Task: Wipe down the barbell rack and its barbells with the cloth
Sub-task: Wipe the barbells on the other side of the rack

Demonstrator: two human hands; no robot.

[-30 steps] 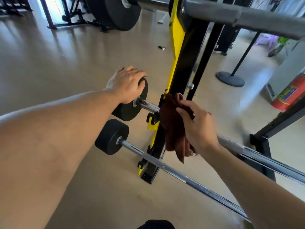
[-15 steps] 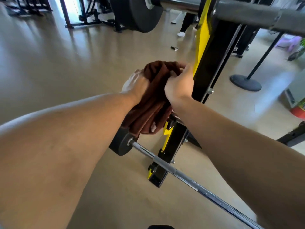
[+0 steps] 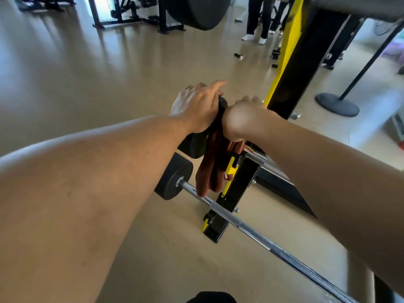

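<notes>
Gripping the top edge of a black weight plate (image 3: pixel 194 145), the left hand (image 3: pixel 196 106) has fingers curled over its rim, index finger sticking out straighter. Right hand (image 3: pixel 242 119) sits just beside it, blurred, back of hand twd camera; brown cloth (image 3: pixel 211 171) hangs down from under it, so it looks to be holding the cloth, but the fingers are hidden & can't tell for sure. Cloth drapes btwn the plate and the black-and-yellow rack upright (image 3: pixel 238 182), its lower end in front of the lower barbell (image 3: pixel 247 228). That bar rests across the rack w/ its own small plate (image 3: pixel 172 178) at the left end.
</notes>
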